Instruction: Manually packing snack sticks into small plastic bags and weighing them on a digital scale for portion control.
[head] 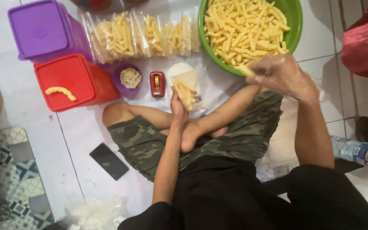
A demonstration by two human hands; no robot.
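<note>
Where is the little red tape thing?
In the head view, the red tape dispenser sits on the floor left of centre, between the small purple bowl and the left hand holding a snack bag.

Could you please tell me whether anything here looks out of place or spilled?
One stray yellow snack stick lies alone on the lid of the red plastic container, apart from the green plastic bowl of sticks and the row of filled clear plastic bags. Otherwise nothing looks spilled or damaged.

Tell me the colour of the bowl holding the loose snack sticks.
Green bowl, seen clearly in the head view.
</note>
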